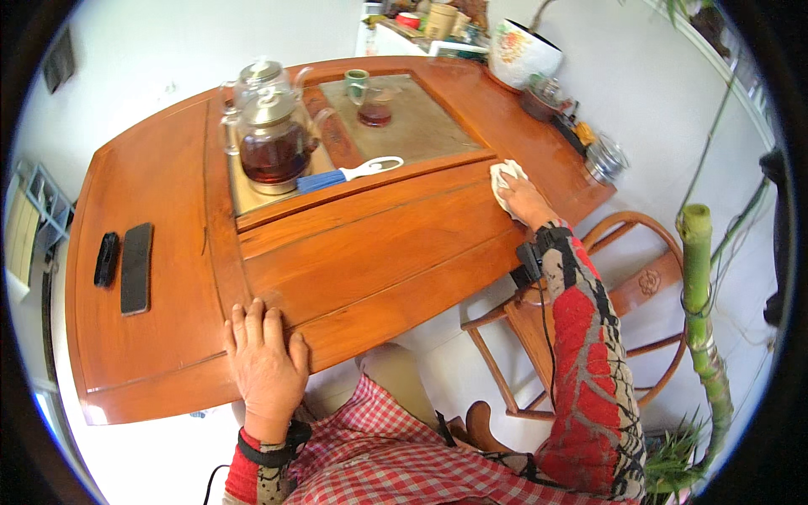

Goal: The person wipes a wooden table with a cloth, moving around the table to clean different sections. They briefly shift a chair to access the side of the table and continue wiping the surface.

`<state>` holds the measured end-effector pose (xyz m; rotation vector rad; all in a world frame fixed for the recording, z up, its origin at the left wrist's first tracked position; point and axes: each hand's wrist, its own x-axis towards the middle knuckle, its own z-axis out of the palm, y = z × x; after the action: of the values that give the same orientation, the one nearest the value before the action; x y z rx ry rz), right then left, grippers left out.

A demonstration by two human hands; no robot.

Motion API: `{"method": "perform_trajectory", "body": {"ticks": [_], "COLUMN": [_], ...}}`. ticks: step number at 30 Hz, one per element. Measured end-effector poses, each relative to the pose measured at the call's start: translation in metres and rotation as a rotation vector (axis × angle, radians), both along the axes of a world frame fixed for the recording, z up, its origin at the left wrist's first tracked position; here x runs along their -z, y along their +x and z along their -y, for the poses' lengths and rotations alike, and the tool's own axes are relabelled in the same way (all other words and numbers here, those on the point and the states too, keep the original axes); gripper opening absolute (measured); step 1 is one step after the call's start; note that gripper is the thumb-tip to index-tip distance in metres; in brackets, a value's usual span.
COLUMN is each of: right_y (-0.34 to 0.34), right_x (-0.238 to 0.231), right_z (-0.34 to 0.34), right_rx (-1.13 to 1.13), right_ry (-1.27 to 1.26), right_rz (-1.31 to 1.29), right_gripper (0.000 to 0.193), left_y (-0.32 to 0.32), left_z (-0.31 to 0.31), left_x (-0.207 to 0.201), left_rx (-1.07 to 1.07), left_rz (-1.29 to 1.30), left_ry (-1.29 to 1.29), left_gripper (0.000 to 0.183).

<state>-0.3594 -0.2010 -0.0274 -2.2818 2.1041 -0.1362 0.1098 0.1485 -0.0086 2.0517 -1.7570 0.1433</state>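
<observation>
My left hand [265, 366] lies flat on the near edge of the reddish-brown wooden table [362, 261], fingers spread and holding nothing. Stretched out to the right, my right hand [527, 204] presses a crumpled white cloth [505, 187] onto the tabletop, its fingers bent over the cloth. Left of the cloth, a brush [349, 174] with blue bristles and a white handle lies by the inset tray [429, 126]. A glass teapot [273, 151] of dark red tea stands behind it, with a second glass teapot [259, 77] farther back.
A small glass pitcher [374, 111] and a green cup [356, 82] stand on the tray. At the left lie a phone-like black slab [136, 268] and a small black object [106, 259]. A potted plant [520, 55] and glass jar [604, 160] stand at right, above a wooden chair [631, 290].
</observation>
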Motion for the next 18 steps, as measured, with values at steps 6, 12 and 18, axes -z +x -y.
{"method": "perform_trajectory", "body": {"ticks": [6,12,18], "right_y": [0.058,0.174,0.294], "right_x": [-0.001,-0.015,-0.026], "right_z": [-0.011,-0.061,-0.131], "right_rx": [-0.078,-0.362,-0.671], "right_ry": [0.025,-0.017,-0.155], "right_rz": [-0.048,-0.017,0.026], "right_gripper": [0.061,0.06,0.036], "left_y": [0.001,0.006,0.006], "left_z": [-0.001,-0.004,-0.003], "left_x": [0.0,0.005,0.012], "left_rx": [0.016,0.043,0.038], "left_rz": [-0.014,-0.031,-0.009], "left_ry": [-0.004,-0.058,-0.038], "left_gripper": [0.044,0.044,0.043]}}
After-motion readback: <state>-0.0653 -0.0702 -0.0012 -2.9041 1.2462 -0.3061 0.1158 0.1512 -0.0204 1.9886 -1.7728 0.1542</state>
